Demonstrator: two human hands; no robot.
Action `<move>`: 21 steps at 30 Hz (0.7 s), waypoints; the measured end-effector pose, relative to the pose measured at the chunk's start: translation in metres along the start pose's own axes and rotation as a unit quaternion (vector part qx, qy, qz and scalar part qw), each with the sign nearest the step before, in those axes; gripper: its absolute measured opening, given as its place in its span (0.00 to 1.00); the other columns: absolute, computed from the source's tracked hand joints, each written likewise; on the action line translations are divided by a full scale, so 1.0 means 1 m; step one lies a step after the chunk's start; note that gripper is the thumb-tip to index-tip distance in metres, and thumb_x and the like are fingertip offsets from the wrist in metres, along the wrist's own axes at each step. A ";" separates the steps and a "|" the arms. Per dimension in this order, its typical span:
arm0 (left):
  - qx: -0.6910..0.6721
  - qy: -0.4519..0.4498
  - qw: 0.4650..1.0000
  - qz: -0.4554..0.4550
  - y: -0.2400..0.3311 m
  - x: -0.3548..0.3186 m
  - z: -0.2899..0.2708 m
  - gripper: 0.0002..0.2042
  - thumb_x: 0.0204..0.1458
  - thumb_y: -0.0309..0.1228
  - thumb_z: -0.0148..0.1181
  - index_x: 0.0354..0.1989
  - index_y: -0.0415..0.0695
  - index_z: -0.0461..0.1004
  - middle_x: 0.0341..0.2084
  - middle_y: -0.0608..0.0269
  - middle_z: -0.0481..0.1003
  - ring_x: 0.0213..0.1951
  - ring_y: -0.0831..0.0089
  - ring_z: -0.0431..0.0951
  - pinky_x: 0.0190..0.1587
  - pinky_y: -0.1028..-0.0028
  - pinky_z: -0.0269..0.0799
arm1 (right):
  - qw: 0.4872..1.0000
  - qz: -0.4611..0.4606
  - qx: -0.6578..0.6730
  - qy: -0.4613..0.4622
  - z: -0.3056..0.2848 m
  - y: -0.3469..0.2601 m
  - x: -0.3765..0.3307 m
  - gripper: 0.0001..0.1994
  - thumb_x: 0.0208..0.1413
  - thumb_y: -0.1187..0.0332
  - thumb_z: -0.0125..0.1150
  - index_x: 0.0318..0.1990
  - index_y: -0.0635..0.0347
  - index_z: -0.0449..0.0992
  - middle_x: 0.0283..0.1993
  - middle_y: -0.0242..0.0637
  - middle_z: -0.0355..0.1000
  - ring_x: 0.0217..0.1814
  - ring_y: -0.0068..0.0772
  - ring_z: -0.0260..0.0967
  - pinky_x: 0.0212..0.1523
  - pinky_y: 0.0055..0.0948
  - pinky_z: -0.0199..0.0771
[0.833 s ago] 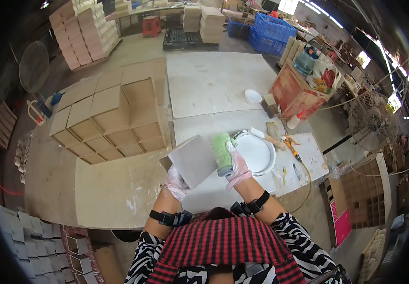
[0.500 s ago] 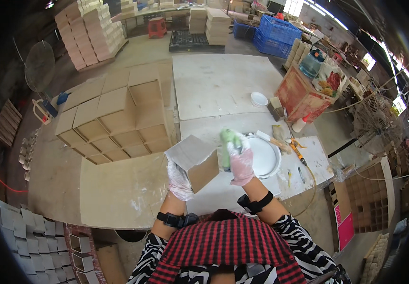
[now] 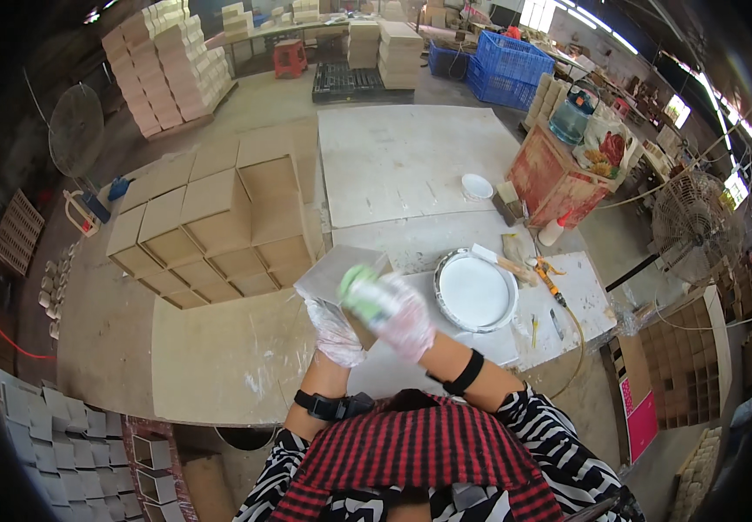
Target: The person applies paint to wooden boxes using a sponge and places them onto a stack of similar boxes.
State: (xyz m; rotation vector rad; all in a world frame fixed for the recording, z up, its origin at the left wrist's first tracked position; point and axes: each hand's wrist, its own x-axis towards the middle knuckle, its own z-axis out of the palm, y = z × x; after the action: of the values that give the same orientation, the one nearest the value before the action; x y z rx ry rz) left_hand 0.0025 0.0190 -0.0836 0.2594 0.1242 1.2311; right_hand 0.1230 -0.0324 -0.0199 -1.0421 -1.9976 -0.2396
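Note:
Both my hands wear thin clear gloves. My left hand [image 3: 336,331] grips a grey-topped cardboard box [image 3: 334,271] from below and holds it above the workbench [image 3: 219,365]. My right hand [image 3: 404,324] is closed on a green roller [image 3: 364,294], blurred by motion, pressed against the box's right side. A round white basin of white glue [image 3: 476,291] sits just right of my hands.
Several plain brown boxes [image 3: 219,217] are stacked at the left of the bench. Brushes and small tools [image 3: 537,274] lie beyond the basin, with a small white bowl [image 3: 477,186] and a red crate [image 3: 558,178] further back. A fan [image 3: 693,228] stands at the right.
My right hand with the green roller has moved left from above the basin onto the box. My left hand has tilted and lifted the box closer to me.

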 end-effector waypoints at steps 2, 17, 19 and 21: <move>0.029 0.002 1.000 0.005 0.000 -0.001 0.000 0.32 0.54 0.58 0.33 0.54 0.41 0.61 0.49 0.54 0.67 0.50 0.60 0.68 0.52 0.62 0.67 | 0.997 0.012 0.070 -0.024 -0.001 -0.016 0.001 0.24 0.34 0.68 0.63 0.46 0.44 0.72 0.33 0.36 0.67 0.38 0.35 0.67 0.37 0.32 0.71; 0.027 0.076 0.997 0.010 0.009 -0.012 0.041 0.33 0.53 0.61 0.33 0.51 0.41 0.64 0.38 0.52 0.73 0.41 0.60 0.74 0.43 0.64 0.73 | 0.983 0.149 0.106 0.028 -0.001 0.018 -0.015 0.19 0.33 0.70 0.67 0.39 0.45 0.75 0.31 0.34 0.67 0.30 0.37 0.69 0.30 0.31 0.73; 0.003 0.084 0.996 0.007 0.008 -0.011 0.043 0.33 0.53 0.60 0.34 0.51 0.41 0.64 0.40 0.52 0.72 0.43 0.60 0.73 0.45 0.63 0.72 | 0.995 0.077 0.052 0.042 0.003 0.013 -0.011 0.20 0.33 0.69 0.66 0.40 0.44 0.75 0.32 0.34 0.68 0.30 0.37 0.69 0.30 0.31 0.73; -0.032 0.048 0.998 -0.012 0.008 -0.009 0.020 0.33 0.53 0.61 0.36 0.54 0.44 0.62 0.46 0.54 0.69 0.44 0.60 0.72 0.45 0.63 0.71 | 0.999 -0.004 0.037 0.005 -0.013 -0.012 0.008 0.21 0.34 0.69 0.64 0.42 0.44 0.75 0.33 0.33 0.69 0.31 0.35 0.69 0.30 0.32 0.72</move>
State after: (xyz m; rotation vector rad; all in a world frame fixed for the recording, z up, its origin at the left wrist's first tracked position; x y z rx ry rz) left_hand -0.0030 0.0105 -0.0625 0.1430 0.1711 1.2216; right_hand 0.1190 -0.0419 -0.0033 -0.9846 -1.9865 -0.1729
